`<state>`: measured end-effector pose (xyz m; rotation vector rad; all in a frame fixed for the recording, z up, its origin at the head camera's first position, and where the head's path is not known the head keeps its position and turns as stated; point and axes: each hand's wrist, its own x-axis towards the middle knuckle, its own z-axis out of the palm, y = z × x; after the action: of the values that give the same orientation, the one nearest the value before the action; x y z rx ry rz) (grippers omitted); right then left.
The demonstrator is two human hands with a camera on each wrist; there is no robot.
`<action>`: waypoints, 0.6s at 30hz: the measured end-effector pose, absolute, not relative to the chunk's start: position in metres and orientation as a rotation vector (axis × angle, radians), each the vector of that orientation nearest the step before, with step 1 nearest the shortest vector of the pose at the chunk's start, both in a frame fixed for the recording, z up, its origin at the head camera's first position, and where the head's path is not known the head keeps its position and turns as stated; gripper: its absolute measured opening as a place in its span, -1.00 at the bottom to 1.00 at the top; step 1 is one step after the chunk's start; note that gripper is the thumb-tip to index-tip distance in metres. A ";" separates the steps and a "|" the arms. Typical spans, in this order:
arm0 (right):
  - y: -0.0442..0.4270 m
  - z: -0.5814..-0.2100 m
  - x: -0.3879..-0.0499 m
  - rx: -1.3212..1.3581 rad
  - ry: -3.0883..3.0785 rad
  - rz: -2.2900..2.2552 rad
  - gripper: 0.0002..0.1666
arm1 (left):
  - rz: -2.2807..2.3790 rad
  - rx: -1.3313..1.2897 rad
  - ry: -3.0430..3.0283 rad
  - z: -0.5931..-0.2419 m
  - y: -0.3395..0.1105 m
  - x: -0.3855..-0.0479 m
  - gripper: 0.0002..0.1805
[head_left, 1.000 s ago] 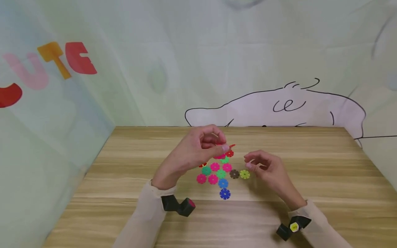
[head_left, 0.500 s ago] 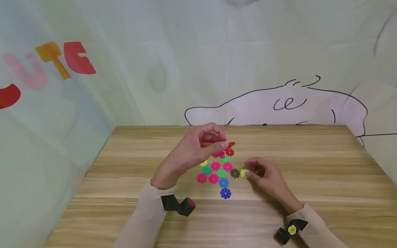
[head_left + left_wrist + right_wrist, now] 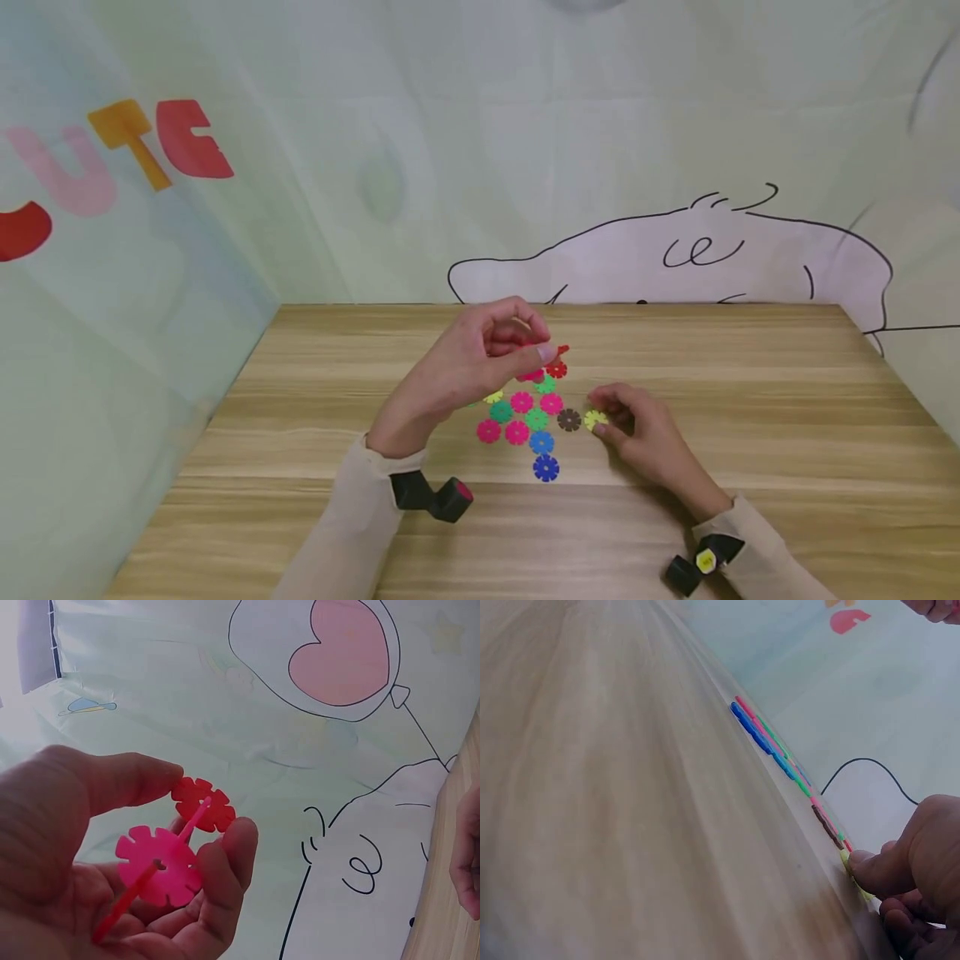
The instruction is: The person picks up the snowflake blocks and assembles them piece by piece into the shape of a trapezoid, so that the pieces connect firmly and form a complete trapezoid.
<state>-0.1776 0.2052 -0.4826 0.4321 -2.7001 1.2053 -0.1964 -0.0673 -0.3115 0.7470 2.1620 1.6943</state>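
Note:
My left hand (image 3: 480, 358) is raised over the table, holding a small joined piece of notched plastic discs. In the left wrist view, thumb and fingertips grip its red disc (image 3: 193, 796); a pink disc (image 3: 169, 877) faces the camera, with other discs slotted in edge-on. My right hand (image 3: 654, 437) is low at the table, pinching a yellow notched disc (image 3: 595, 418) by its edge between thumb and finger. A brown disc (image 3: 569, 420) lies just left of it. From the right wrist, the thumb (image 3: 889, 870) covers part of the yellow disc.
Loose discs lie flat on the wooden table (image 3: 300, 517): several pink ones (image 3: 517, 432), green ones (image 3: 536, 419), a light blue one (image 3: 542, 442) and a dark blue one (image 3: 546, 468) nearest me. Behind stands a printed cloth backdrop (image 3: 337, 208).
My right hand has come down to the table and taken the yellow disc, which has shifted slightly right, away from the brown one. The left hand stays almost still with its joined discs.

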 end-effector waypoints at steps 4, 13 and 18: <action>0.206 -0.484 -0.176 0.485 -2.666 1.199 -0.50 | 1.696 0.746 2.161 -0.310 -0.067 -0.195 -0.80; 0.207 -0.482 -0.175 0.376 -2.628 1.262 -0.52 | 1.691 0.746 2.175 -0.310 -0.067 -0.196 -0.79; 0.207 -0.483 -0.175 0.325 -2.584 1.333 -0.62 | 1.668 0.741 2.195 -0.309 -0.067 -0.196 -0.77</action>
<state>-0.1752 0.2069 -0.4830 0.3251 -2.5839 1.3329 -0.1964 -0.0672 -0.3094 0.7413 2.1953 1.6685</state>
